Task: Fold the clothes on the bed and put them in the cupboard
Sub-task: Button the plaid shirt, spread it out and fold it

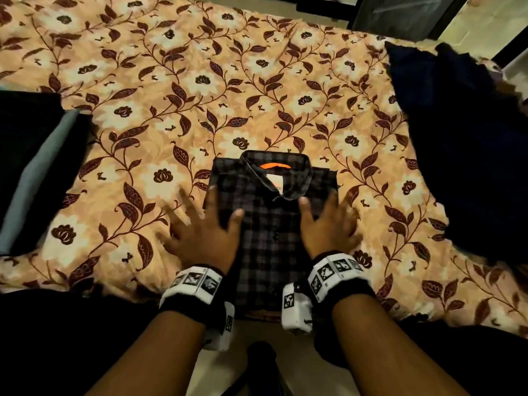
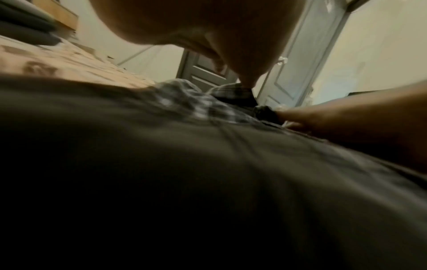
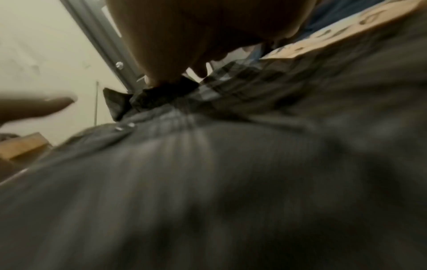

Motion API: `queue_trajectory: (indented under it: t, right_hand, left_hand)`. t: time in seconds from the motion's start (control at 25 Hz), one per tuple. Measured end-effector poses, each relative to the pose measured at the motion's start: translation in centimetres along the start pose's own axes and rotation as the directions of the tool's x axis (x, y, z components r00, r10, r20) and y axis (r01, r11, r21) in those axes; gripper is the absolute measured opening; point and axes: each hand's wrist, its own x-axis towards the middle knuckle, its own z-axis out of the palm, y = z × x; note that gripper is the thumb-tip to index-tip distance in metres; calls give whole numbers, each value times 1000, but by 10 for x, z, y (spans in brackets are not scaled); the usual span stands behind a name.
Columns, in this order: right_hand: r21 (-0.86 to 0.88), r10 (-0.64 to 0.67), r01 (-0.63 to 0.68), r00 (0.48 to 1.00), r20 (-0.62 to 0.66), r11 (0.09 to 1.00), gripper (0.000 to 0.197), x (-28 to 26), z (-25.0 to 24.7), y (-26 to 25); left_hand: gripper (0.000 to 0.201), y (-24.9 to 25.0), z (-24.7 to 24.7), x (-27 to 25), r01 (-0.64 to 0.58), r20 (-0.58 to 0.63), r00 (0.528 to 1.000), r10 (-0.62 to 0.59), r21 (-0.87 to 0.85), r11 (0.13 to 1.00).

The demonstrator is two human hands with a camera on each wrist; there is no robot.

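Note:
A dark checked shirt [image 1: 271, 224] lies folded on the floral bedsheet [image 1: 177, 90] near the bed's front edge, collar away from me, with an orange neck tag. My left hand [image 1: 204, 224] lies flat with fingers spread on the shirt's left edge, partly on the sheet. My right hand [image 1: 328, 221] lies flat with fingers spread on its right edge. The left wrist view shows the checked shirt [image 2: 208, 164] close below the palm. In the right wrist view the shirt [image 3: 231, 173] is blurred and its collar [image 3: 148, 100] sticks up under my thumb.
A dark navy garment [image 1: 463, 144] is heaped on the bed's right side. A black and grey-blue folded cloth [image 1: 37, 167] lies at the left edge. A grey door [image 2: 298, 60] stands beyond the bed. Dark furniture [image 1: 405, 15] is at the far right.

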Motion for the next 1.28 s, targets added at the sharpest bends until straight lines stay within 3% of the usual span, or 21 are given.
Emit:
queue_trajectory:
  t: [0.08, 0.16, 0.24, 0.28, 0.36, 0.44, 0.48, 0.52, 0.6, 0.72, 0.76, 0.84, 0.92, 0.96, 1.04, 1.16, 1.24, 1.28]
  right_hand:
    - [-40, -97, 99, 993, 64, 994, 75, 8, -2, -8]
    - [29, 10, -13, 997, 83, 999, 84, 21, -12, -4]
    - [88, 76, -77, 997, 12, 993, 98, 36, -30, 6]
    - [56, 52, -50, 998, -36, 997, 100, 37, -34, 9]
    - [-46, -98, 94, 991, -88, 995, 91, 18, -29, 12]
    - [-127, -256, 249, 965, -48, 960, 80, -27, 6, 18]
    - [-169, -331, 325, 943, -12, 931, 76, -52, 29, 28]
    - [-214, -383, 375, 924, 6, 902, 74, -71, 47, 40]
    - [-264, -378, 368, 926, 14, 892, 74, -68, 55, 65]
    - [-210, -80, 76, 997, -12, 975, 78, -36, 19, 97]
    - [-180, -28, 24, 999, -21, 983, 78, -30, 4, 99]
    - [-71, -116, 110, 989, -92, 991, 72, -21, -7, 86]
    - [169, -155, 171, 983, -101, 971, 70, -13, -7, 62]
    - [290, -103, 116, 993, -60, 950, 69, -5, -6, 51]
    - [432, -35, 14, 999, 40, 902, 54, 6, -10, 34]
    - [481, -128, 57, 985, 117, 875, 32, 12, -27, 23]
    - [540, -233, 141, 967, 106, 830, 26, 14, -38, 11]
    - [561, -308, 208, 947, 89, 802, 25, 21, -44, -5]
  left_hand:
    - [59, 15, 1, 6, -186, 22, 982, 186, 7, 982]
    - [58, 19, 1, 23, -77, 117, 990, 77, -4, 997]
    - [67, 15, -4, 29, 42, 39, 998, -41, -10, 999]
    - [69, 15, -7, 22, -11, -31, 999, 11, 1, 1000]
    - [68, 24, 3, -8, -242, -68, 967, 245, 57, 969]
    - [66, 22, 29, -51, -401, 12, 916, 402, 82, 912]
    - [64, 11, 42, -68, -409, 84, 911, 403, 73, 910]
    - [63, -3, 49, -75, -375, 145, 922, 360, 90, 923]
    - [68, -35, 52, -64, -270, 124, 958, 257, 94, 958]
    - [69, -60, 25, -42, -25, 63, 998, 18, 116, 993]
    - [67, -58, 12, -35, 31, 18, 999, -33, 73, 997]
    - [63, -42, -8, -13, -2, -88, 996, -12, -158, 987]
    - [57, -20, -14, 8, -37, -64, 998, 12, -405, 914]
    - [50, -12, -16, 20, 8, -7, 1000, -13, -481, 877]
    - [39, -4, -21, 40, 179, 148, 983, -112, -599, 781]
    - [31, 5, -42, 49, 379, 364, 919, -150, -716, 586]
    - [23, 8, -62, 47, 486, 518, 855, -28, -781, 392]
    - [24, 6, -70, 50, 543, 570, 820, 57, -805, 239]
